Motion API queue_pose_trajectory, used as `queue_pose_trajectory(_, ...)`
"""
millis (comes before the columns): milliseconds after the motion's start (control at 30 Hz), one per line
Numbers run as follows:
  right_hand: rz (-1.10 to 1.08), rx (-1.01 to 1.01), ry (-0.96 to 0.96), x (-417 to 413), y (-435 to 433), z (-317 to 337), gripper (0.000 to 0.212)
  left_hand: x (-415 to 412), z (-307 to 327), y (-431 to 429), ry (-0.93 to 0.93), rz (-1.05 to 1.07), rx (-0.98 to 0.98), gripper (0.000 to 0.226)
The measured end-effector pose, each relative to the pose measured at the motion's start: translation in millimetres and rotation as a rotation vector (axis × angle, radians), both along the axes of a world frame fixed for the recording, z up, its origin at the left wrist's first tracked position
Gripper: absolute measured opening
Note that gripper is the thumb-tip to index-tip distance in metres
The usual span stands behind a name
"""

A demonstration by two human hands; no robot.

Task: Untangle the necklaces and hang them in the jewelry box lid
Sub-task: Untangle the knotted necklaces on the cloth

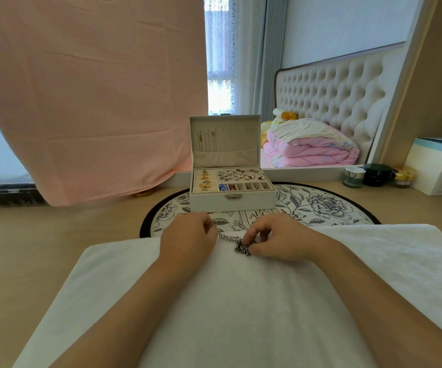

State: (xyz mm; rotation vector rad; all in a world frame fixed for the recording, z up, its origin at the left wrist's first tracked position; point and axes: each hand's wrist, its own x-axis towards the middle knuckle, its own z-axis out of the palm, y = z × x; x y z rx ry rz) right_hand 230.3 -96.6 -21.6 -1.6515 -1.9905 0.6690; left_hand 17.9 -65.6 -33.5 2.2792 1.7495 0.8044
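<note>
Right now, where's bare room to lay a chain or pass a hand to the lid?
Free: white towel between the forearms and right of the right hand; floral mat right of the jewelry box; table left of the mat. Right hooks in the lid look bare. Crowded: tangled chains between left hand and right hand; box tray; jars back right.

The gap between the left hand (pixel 188 236) and the right hand (pixel 278 241) is crossed by a necklace chain (pixel 228 238). Ahead of them, a strip of mat (pixel 321 205) is left bare before the jewelry box (pixel 254 200); passage beyond is blocked by its upright lid (pixel 225 144). Open tabletop (pixel 81 224) is found left of the left hand; jars (pixel 376 175) and a carton (pixel 437 166) are stood far right.
</note>
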Motion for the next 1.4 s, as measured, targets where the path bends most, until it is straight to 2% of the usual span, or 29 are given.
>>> queue_pose_trajectory(67, -0.010, 0.007, -0.048, 1.5, 0.5, 0.6, 0.016, 0.5, -7.4, 2.9, 0.081, -0.063, 0.057, 0.021)
queue_pose_trajectory(133, -0.023, 0.045, -0.091, 1.3, 2.1, 0.6, 0.016, 6.2, -9.2, 0.4, 0.079, -0.166, 0.146, 0.023)
queue_pose_trajectory(267, -0.031, 0.047, -0.194, -3.5, 2.4, 1.7, 0.020, 20.8, -10.8, -5.4, 0.035, -0.326, 0.112, 0.023)
queue_pose_trajectory(400, -0.033, 0.018, -0.160, -2.6, 2.8, 2.0, 0.012, 23.6, -10.5, -5.3, 0.103, -0.327, 0.116, 0.018)
queue_pose_trajectory(667, -0.043, 0.021, -0.142, -1.7, 3.2, 1.7, 0.004, 18.7, -5.3, -1.7, 0.015, -0.314, 0.048, 0.014)
queue_pose_trajectory(733, -0.058, 0.044, -0.028, -1.4, 2.1, 2.1, 0.003, 16.1, -2.0, -2.8, -0.019, -0.324, 0.044, 0.011)
queue_pose_trajectory(800, -0.099, 0.037, 0.200, -0.8, 2.8, 2.8, 0.007, 10.8, 2.8, -3.6, -0.022, -0.355, 0.024, 0.010)
queue_pose_trajectory(867, -0.122, 0.031, 0.374, -0.4, 2.3, 5.0, 0.008, 4.0, 7.6, -3.9, -0.021, -0.386, -0.032, 0.020)
queue_pose_trajectory(967, -0.050, 0.031, 0.368, -3.9, 0.7, 6.1, 0.012, 0.6, 11.8, -6.6, -0.027, -0.405, -0.097, 0.023)
queue_pose_trajectory(1100, 0.034, -0.017, 0.416, -11.2, -0.5, 5.9, 0.018, 10.2, 11.5, -13.3, -0.249, -0.401, -0.145, 0.010)
queue_pose_trajectory(1200, 0.057, -0.055, 0.433, -11.8, -1.6, 4.5, 0.024, 13.6, 10.5, -13.9, -0.484, -0.409, -0.348, 0.010)
queue_pose_trajectory(1400, 0.040, -0.042, 0.328, -14.0, -2.6, 1.6, 0.034, 10.4, 13.7, -12.8, -0.554, -0.477, -0.558, 0.009)
